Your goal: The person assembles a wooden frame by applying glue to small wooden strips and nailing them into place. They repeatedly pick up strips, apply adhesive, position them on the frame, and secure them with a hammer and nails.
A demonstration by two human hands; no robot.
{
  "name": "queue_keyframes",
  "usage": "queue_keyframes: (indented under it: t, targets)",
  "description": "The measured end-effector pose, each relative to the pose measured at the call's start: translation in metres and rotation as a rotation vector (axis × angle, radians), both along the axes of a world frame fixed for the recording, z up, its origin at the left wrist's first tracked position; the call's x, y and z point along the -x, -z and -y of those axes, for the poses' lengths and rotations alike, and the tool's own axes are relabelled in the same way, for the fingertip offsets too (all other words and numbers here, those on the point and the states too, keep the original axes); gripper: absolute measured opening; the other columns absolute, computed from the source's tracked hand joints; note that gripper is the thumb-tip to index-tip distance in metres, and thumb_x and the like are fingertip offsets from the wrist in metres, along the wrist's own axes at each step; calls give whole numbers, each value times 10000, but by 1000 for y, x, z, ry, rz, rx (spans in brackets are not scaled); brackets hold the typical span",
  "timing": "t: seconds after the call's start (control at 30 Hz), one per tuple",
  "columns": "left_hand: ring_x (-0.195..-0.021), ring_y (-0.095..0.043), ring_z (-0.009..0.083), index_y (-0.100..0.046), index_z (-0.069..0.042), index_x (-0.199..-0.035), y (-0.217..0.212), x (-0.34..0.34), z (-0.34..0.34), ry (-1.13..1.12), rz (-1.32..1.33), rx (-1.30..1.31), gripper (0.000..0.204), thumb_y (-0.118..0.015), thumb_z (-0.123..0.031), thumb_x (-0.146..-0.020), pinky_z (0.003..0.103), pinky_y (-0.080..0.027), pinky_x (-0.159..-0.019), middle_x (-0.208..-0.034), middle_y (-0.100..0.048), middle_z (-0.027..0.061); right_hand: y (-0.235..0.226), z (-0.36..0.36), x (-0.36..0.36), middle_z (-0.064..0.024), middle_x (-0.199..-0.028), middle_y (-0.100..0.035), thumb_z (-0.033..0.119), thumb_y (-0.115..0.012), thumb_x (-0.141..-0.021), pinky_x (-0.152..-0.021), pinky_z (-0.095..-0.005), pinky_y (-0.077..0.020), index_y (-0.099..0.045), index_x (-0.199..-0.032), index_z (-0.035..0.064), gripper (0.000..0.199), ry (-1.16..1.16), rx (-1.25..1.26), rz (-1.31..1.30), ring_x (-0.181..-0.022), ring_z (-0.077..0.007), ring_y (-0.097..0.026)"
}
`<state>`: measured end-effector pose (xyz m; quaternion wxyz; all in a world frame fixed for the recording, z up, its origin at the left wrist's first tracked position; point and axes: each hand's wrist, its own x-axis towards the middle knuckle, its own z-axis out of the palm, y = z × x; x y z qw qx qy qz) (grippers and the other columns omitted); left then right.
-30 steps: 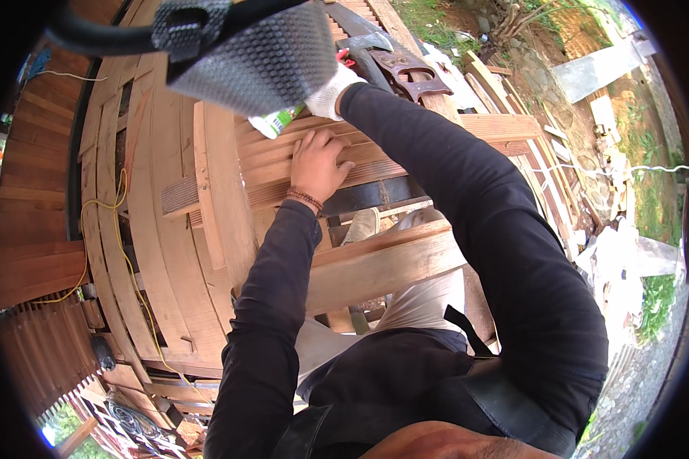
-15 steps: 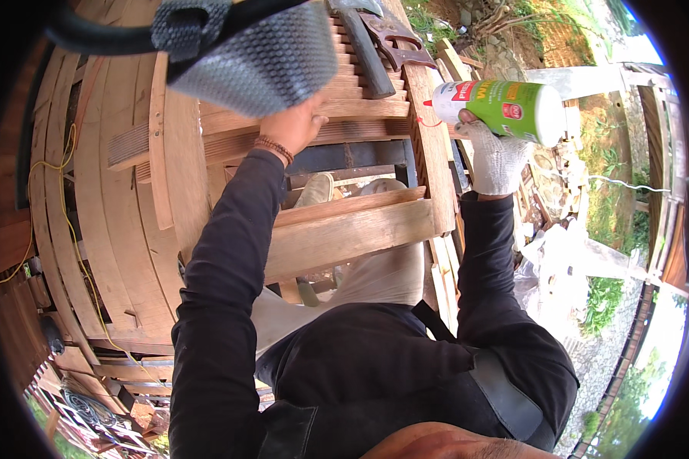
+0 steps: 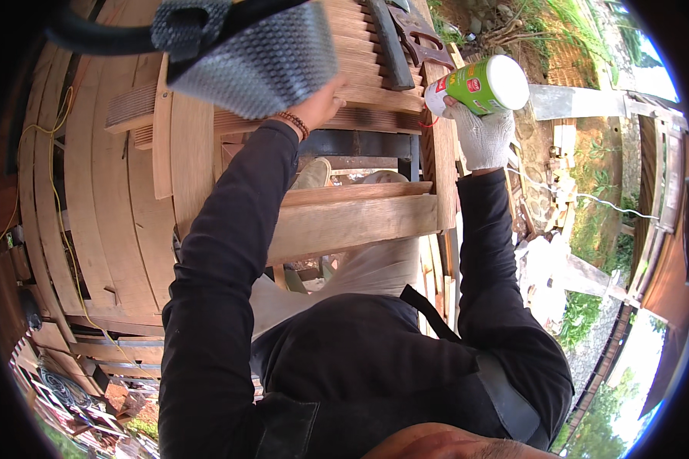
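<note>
My right hand point(image 3: 485, 139), in a white knitted glove, grips a green and white glue bottle point(image 3: 478, 86). The bottle lies tilted, its white base up to the right and its nozzle end down to the left, over the right upright of a wooden frame point(image 3: 437, 157). Whether the nozzle touches the wood I cannot tell. My bare left hand point(image 3: 319, 107), with a beaded bracelet at the wrist, is at the edge of the wooden slats point(image 3: 383, 98). A grey textured flap point(image 3: 260, 61) hides most of its fingers.
A handsaw point(image 3: 419, 38) and a dark-handled tool point(image 3: 390, 46) lie on the slats at the far side. Nearer me, a wooden crosspiece point(image 3: 352, 226) spans the frame above my legs. Wide planks point(image 3: 107, 206) with a yellow cord point(image 3: 63, 206) cover the left.
My right hand has brought the glue bottle left and slightly up, tilting its base upward, closer over the upright. My left hand has shifted a little right and up along the slats.
</note>
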<state>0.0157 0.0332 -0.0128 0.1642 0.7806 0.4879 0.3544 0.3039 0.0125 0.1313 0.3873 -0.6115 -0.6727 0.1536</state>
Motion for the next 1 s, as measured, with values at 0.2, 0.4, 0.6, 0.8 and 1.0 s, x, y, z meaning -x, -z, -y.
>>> queue_keyframes:
  t: [0.2,0.4,0.6,0.8,1.0]
  targets:
    - [-1181,-592,257,-789,-155,-1087,-2,-3,2,-35,-32,-69,285,-848,-241,-821,449,-461,-1024,-1105,-660,12,-6,-7,3,-132,-1148,-798,127,-953,-735,-923,-351,-612,-709,-1269,-5,601,-13,8,98,-1031,-216,-776]
    - [-1178,-594,250,-794,-164,-1094,-13,-2,2,-18,-55,43,281,-847,-231,-827,451,-461,-1041,-1096,-664,4,-7,12,12,-135,-1150,-801,155,-952,-741,-941,-358,-603,-723,-1266,8,591,2,9,210,-1050,-225,-775]
    - [-1184,-597,246,-799,-167,-1088,-20,0,3,-34,-80,72,288,-858,-236,-815,440,-465,-1045,-1100,-670,-7,-16,5,28,-143,-1078,-818,117,-947,-787,-887,-354,-619,-749,-1211,-31,490,-8,-45,296,-962,-189,-782]
    - [-1185,-599,246,-802,-178,-1093,-18,-2,2,-32,-86,38,282,-853,-237,-822,449,-466,-1040,-1102,-674,0,-12,-2,13,-137,-1199,-788,142,-938,-764,-945,-354,-599,-690,-1311,2,617,-29,50,155,-1084,-209,-766]
    - [-1180,-599,246,-800,-177,-1108,-18,-3,3,-14,-89,60,287,-847,-234,-831,453,-465,-1045,-1103,-674,5,-15,-5,11,-138,-1137,-797,142,-954,-765,-897,-353,-618,-734,-1239,-2,542,-42,-115,154,-1018,-207,-777]
